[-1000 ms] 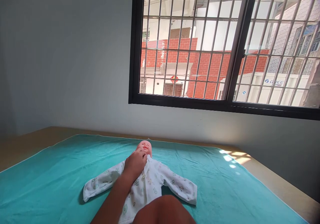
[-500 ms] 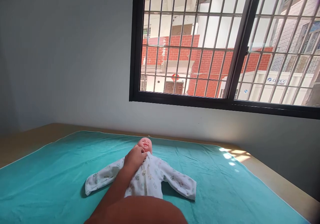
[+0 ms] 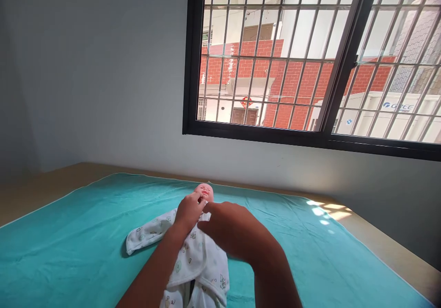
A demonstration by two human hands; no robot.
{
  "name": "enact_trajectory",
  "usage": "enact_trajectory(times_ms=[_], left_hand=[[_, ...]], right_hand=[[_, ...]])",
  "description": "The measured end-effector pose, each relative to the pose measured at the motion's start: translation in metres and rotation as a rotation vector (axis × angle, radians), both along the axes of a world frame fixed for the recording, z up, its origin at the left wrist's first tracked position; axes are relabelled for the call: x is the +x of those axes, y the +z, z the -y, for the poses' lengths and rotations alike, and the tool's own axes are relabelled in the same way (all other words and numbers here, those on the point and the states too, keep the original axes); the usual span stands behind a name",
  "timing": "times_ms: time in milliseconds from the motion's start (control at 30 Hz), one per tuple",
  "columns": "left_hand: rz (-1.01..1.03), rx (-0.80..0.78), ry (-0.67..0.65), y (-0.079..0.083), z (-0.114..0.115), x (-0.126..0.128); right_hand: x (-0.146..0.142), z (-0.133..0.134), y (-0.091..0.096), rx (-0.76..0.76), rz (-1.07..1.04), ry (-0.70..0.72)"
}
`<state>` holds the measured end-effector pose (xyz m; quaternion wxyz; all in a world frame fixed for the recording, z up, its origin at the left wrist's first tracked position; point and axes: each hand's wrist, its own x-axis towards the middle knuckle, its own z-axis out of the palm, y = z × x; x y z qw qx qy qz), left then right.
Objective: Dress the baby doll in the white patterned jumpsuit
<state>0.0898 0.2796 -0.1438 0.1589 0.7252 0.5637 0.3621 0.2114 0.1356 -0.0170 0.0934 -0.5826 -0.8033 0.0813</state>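
A baby doll [image 3: 204,192] lies on its back on a teal blanket [image 3: 79,234], dressed in a white printed baby garment [image 3: 193,257]. My left hand [image 3: 188,211] rests at the doll's neck, fingers closed on the garment's collar. My right hand [image 3: 230,230] hovers over the doll's chest, fingers curled toward the collar, hiding the garment's right sleeve. The left sleeve [image 3: 148,234] lies spread on the blanket. The garment's front gapes open near the bottom.
The blanket covers a wooden platform [image 3: 375,248] against a grey wall. A barred window [image 3: 310,60] with a black frame is above, showing a brick building outside. Sunlight patches fall on the platform's right side.
My right hand has come up from the bottom of the view to the doll's chest, covering the right sleeve. The left hand stays at the collar. The view shifted slightly.
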Motion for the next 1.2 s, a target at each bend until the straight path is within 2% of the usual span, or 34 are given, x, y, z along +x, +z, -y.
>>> enact_trajectory(times_ms=[67, 200, 333, 467, 667, 933, 1033, 1200], left_hand=[[0.115, 0.006, -0.026, -0.003, -0.001, -0.003], [0.353, -0.041, -0.078, -0.009, -0.007, -0.009], [0.537, -0.154, -0.103, -0.013, -0.011, -0.014], [0.608, -0.239, -0.143, -0.008, -0.01, -0.021], [0.457, -0.431, -0.317, 0.015, 0.002, -0.042], [0.188, -0.415, -0.456, 0.031, 0.015, -0.043], [0.154, -0.402, -0.462, 0.033, 0.017, -0.039], [0.175, -0.395, -0.394, 0.032, 0.017, -0.031]], right_hand=[[0.004, -0.01, -0.001, -0.014, 0.036, -0.1], [0.015, -0.035, -0.013, -0.031, 0.009, -0.211], [0.022, -0.064, -0.035, -0.119, -0.081, -0.214], [0.014, -0.088, -0.059, -0.147, -0.127, -0.189], [0.004, -0.103, -0.079, -0.133, -0.18, -0.193], [0.024, -0.117, -0.091, -0.292, -0.422, -0.113], [0.028, -0.123, -0.098, -0.368, -0.552, -0.093], [0.03, -0.126, -0.104, -0.465, -0.755, -0.093]])
